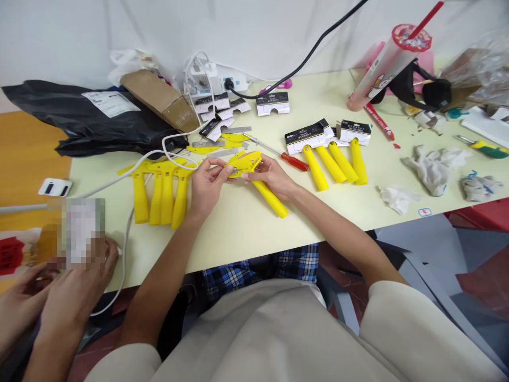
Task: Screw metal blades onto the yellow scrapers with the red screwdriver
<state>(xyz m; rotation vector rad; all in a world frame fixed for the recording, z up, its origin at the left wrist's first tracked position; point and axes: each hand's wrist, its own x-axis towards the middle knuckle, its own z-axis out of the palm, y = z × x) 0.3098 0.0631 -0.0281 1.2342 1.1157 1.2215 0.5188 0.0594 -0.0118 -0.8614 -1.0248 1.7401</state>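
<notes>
Between my two hands is a yellow plastic scraper (270,199), its handle slanting down to the right over the table. My left hand (209,185) is closed, thumb and fingers pinching the left end of the flat yellow head, where a strip of metal blade shows. My right hand (274,178) grips the head near the top of the handle. Left of my hands lie several yellow scraper handles (156,196) side by side. Just beyond are loose metal blades (237,129) and yellow plates (202,150). A red-handled screwdriver (294,162) rests behind my right hand.
Several scrapers (338,164) with black-and-white card headers lie to the right. Behind stand a power strip (234,82), a cardboard box (159,98) and a black plastic bag (115,119). A tall cup (384,71) leans at back right. Another person's hands (75,286) hold a blurred object at left.
</notes>
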